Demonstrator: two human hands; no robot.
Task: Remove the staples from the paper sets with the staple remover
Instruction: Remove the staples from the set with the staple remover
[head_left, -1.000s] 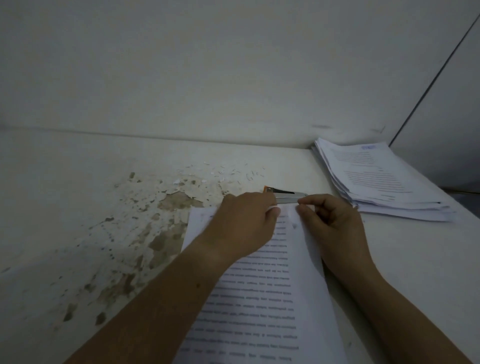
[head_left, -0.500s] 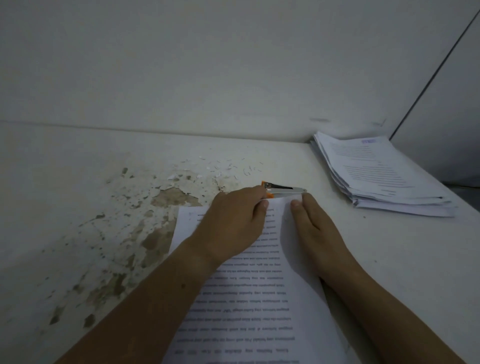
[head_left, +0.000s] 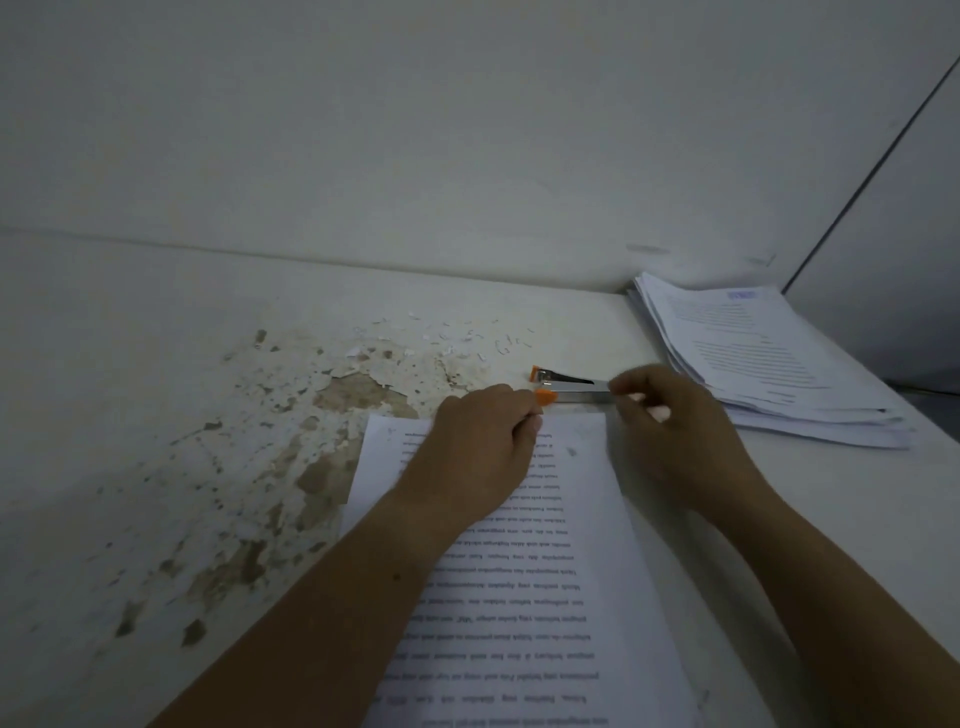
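A stapled paper set (head_left: 561, 571) lies in front of me on the white table, its printed text upside down. My left hand (head_left: 478, 447) presses on the sheet's top edge with curled fingers, and its fingertips touch the orange tab of the staple remover (head_left: 569, 387). This metal and orange tool lies just beyond the paper's top edge. My right hand (head_left: 670, 436), blurred by motion, has its fingers closed on the tool's right metal end. A small dark mark (head_left: 571, 451) shows near the paper's top right corner.
A thick stack of paper sets (head_left: 769, 374) sits at the back right by the wall corner. Peeling, stained patches (head_left: 291, 457) cover the table to the left. Small paper scraps and loose staples (head_left: 467, 338) lie behind the tool. A wall rises close behind.
My right hand lay flat on the paper half a second ago; it has lifted and moved up and right to the tool's metal end. My left hand stays on the paper's top edge.
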